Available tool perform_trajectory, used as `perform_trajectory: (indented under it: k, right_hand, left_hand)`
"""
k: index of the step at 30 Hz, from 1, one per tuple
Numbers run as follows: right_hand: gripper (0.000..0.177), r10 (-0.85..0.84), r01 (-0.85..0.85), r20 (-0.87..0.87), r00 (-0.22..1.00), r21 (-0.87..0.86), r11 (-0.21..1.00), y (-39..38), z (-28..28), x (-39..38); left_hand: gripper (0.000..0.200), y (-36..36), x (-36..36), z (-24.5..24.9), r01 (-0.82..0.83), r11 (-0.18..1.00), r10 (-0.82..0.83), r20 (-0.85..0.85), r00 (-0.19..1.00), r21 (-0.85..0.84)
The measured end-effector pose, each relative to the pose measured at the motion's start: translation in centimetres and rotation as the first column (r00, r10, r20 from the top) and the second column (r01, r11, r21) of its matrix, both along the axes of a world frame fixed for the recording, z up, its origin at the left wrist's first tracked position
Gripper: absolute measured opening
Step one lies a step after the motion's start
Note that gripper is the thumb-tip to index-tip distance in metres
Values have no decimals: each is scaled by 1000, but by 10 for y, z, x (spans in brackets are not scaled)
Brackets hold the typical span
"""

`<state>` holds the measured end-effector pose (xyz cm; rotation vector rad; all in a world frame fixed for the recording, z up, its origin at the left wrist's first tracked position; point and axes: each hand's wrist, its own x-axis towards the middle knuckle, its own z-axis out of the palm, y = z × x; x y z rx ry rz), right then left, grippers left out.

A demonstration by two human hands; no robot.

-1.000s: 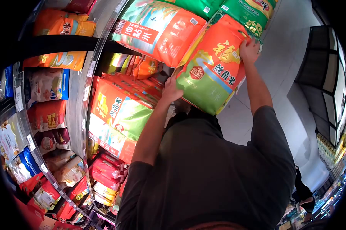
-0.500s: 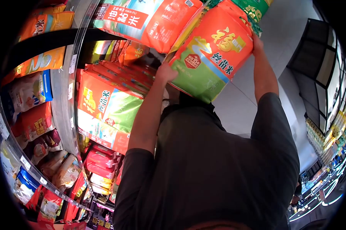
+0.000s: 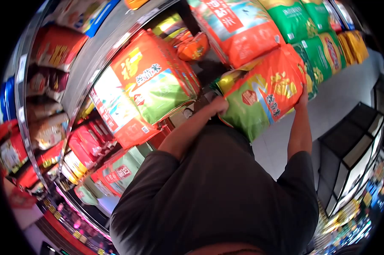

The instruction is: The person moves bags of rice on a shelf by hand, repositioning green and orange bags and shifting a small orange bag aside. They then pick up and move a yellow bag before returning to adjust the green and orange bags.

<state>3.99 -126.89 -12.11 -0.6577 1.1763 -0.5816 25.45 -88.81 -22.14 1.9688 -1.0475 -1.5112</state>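
Both my hands grip a red and green bag of rice [image 3: 260, 100] with Chinese lettering, held tilted in front of my body. My left hand [image 3: 219, 106] closes on its lower left edge, some fingers hidden by the bag. On the right side edge is my right hand [image 3: 302, 100], its fingers mostly behind the bag. Left of it lies a stack of matching rice bags [image 3: 151, 85]. Just beyond the held bag is a red and blue rice bag [image 3: 238, 29], and green bags [image 3: 324, 57] lie to its right.
Shelves with a curved metal edge [image 3: 83, 72] and more packaged goods run along the left. Small orange packets [image 3: 192, 46] sit behind the stack. Grey floor [image 3: 266, 146] shows on the right, with a dark-framed display case [image 3: 349, 144] beyond it.
My view has turned, so shelves and stacks appear shifted. The held rice bag has come lower in view and tilted further, with both hands still on it.
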Motion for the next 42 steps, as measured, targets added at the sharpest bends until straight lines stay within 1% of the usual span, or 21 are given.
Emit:
perform_trajectory:
  k: [2, 5, 7, 10, 16, 18, 25, 26, 27, 28, 29, 30, 31, 32, 33, 34, 36, 38, 39, 41, 42]
  right_hand:
    - [49, 56, -55, -18, 998, 49, 997, -2, -29, 5]
    - [49, 193, -188, 24, 981, -143, 972, 14, -38, 40]
    - [40, 120, -108, 72, 990, -153, 982, 31, -35, 67]
    - [45, -49, -15, -158, 986, -375, 927, 95, 31, 126]
    - [45, 95, -22, 141, 985, -449, 893, 187, 128, 227]
    - [48, 236, -81, 286, 929, -465, 881, 210, 145, 261]
    - [39, 462, -257, 393, 795, -471, 844, 339, 195, 421]
    - [33, 463, -286, 169, 870, -592, 754, 337, 164, 454]
    - [35, 482, -518, -228, 846, -568, 640, 363, 182, 470]
    - [36, 517, -487, -198, 833, -706, 514, 376, 149, 495]
    - [38, 595, -350, -186, 782, -921, 172, 361, 71, 531]
    - [54, 648, -748, -519, 558, -652, 123, 375, 75, 528]
    - [75, 613, -901, -676, 409, -404, 156, 368, 6, 545]
    - [87, 678, -878, -584, 446, -431, 206, 395, 30, 519]
    - [87, 605, -923, -697, 385, -287, 257, 411, 64, 496]
    - [84, 542, -906, -727, 422, -367, 213, 414, 59, 480]
    - [77, 582, -856, -639, 502, -464, 228, 416, 56, 435]
    - [74, 819, -927, -452, 352, -287, 240, 380, 19, 386]
    - [74, 896, -944, -317, 312, -214, 253, 392, 59, 353]
    - [73, 927, -922, -76, 367, 105, 374, 403, 73, 307]
    - [74, 905, -910, 107, 412, 97, 403, 403, 50, 290]
  left_hand:
    - [11, 18, -12, 66, -218, 949, 264, -193, 945, 227]
    - [12, 50, -30, 67, -350, 912, 361, -14, 932, 213]
    - [15, 67, -29, 91, -461, 861, 488, -95, 868, 215]
    - [19, 96, -20, 97, -597, 773, 632, -178, 755, 213]
    - [23, 170, 25, 139, -773, 634, 765, -146, 627, 6]
    - [25, 198, 38, 159, -837, 495, 839, -124, 530, -233]
    - [25, 273, 70, 184, -861, 119, 956, -176, 233, -494]
    - [25, 279, 77, 174, -864, 116, 958, -176, 228, -489]
    - [24, 282, 88, 151, -935, 137, 972, -139, 191, -328]
    - [24, 285, 95, 129, -976, 147, 981, -100, 164, -162]
    - [24, 294, 99, 106, -974, 147, 980, -109, 167, -171]
    - [23, 306, 105, 82, -986, 165, 982, -92, 166, -12]
    - [22, 312, 113, 74, -973, 176, 983, -73, 166, 148]
    - [16, 315, 115, 96, -984, 115, 985, -146, 96, 133]
    - [16, 316, 116, 92, -984, 121, 985, -142, 103, 130]
    - [14, 317, 113, 81, -981, 148, 982, -133, 132, 124]
    - [12, 318, 116, 80, -977, 176, 978, -135, 160, 117]
    - [9, 320, 113, 98, -977, 180, 960, -235, 149, 116]
    - [9, 322, 111, 91, -974, 194, 957, -241, 161, 119]
    - [5, 325, 114, 77, -976, 206, 952, -247, 182, 75]
    - [5, 325, 116, 83, -976, 207, 951, -249, 184, 69]
